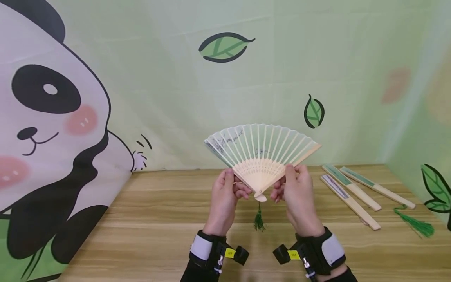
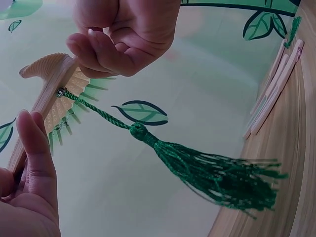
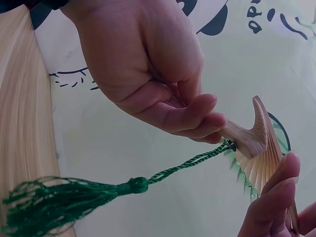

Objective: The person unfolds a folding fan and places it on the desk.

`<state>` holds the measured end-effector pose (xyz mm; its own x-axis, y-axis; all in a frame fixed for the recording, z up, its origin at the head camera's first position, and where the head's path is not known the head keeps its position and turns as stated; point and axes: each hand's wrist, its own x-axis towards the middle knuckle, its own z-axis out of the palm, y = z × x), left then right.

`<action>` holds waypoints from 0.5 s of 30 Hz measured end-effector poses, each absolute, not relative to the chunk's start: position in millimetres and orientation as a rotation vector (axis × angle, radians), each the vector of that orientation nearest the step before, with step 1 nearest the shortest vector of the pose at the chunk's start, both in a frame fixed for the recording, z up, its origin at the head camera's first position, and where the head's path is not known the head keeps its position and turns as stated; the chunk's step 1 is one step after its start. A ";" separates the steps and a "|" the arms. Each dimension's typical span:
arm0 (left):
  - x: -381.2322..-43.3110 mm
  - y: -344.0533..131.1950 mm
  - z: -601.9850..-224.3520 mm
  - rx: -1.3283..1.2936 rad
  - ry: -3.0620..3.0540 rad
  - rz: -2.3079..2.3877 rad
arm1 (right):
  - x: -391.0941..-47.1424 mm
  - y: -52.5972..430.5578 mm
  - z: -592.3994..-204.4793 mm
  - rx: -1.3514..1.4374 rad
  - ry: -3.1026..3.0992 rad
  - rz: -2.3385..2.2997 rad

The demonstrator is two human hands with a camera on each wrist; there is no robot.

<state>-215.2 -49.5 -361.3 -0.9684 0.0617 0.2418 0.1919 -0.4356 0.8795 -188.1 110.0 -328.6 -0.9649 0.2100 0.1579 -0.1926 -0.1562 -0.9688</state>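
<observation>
A folding fan (image 1: 262,147) with pale wooden ribs and a thin printed leaf is spread wide above the table. My left hand (image 1: 225,196) grips its left outer rib, thumb up along the edge. On the opposite side my right hand (image 1: 299,196) pinches the right outer rib. Below the pivot hangs a green tassel (image 1: 258,220), which both wrist views show close up, the cord (image 2: 98,111) tied at the fan's base. In the right wrist view the ribs (image 3: 256,168) fan out beyond the fingers.
Several folded fans (image 1: 352,188) lie slanted on the wooden table (image 1: 155,219) to the right, one with a green tassel (image 1: 417,225). Behind the table hangs a green backdrop (image 1: 158,78) with leaves and a large panda (image 1: 46,117) at left.
</observation>
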 end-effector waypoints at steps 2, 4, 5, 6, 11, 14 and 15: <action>-215.2 -49.2 -360.8 -0.371 -1.612 -2.570 | -188.0 109.8 -328.1 -0.028 -1.838 2.201; -215.3 -48.8 -360.5 -0.373 -1.605 -2.568 | -187.9 109.6 -328.1 -0.035 -1.831 2.196; -215.3 -48.6 -360.4 -0.372 -1.601 -2.568 | -187.6 109.4 -327.8 -0.036 -1.826 2.197; -215.3 -48.4 -360.2 -0.370 -1.596 -2.568 | -187.4 109.3 -327.7 -0.037 -1.822 2.195; -215.5 -48.0 -360.1 -0.361 -1.575 -2.572 | -187.1 109.4 -326.7 -0.047 -1.802 2.190; -215.9 -48.0 -360.6 -0.357 -1.572 -2.573 | -187.8 109.8 -326.7 -0.055 -1.794 2.191; -216.0 -48.1 -360.7 -0.358 -1.573 -2.571 | -187.9 109.9 -326.7 -0.055 -1.789 2.193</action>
